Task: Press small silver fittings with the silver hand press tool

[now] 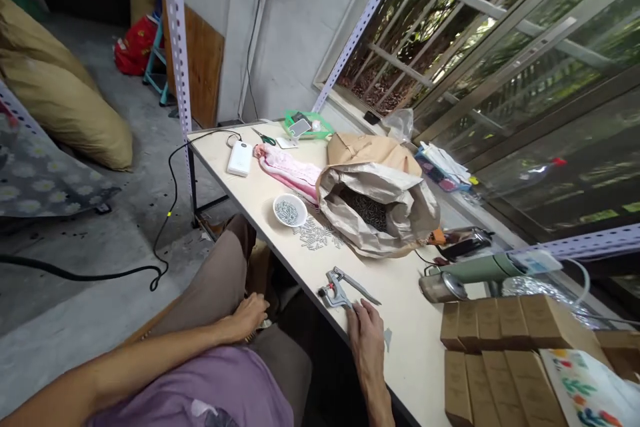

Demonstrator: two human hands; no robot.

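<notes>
Purple shirt (pixel 215 387) nearest, my seemingly empty left hand (pixel 250 317) rests half-curled, my right hand (pixel 367 333) bent at pliers (pixel 338 291), perhaps steadying them, grip unclear.

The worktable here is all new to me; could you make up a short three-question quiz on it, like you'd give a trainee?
1. True or false: the mouth of the paper sack is open.
2. Multiple choice: which of the person's hands is at the pliers-like tool? A) left, B) right, C) both.
3. Fill the gap: loose metal pieces lie on the table between the paper sack and a small white ____.

Key:
1. True; its dark contents show inside.
2. B; the right hand is by the handle end, while the left hand is at the lap.
3. Bowl; it holds more such pieces.
</notes>
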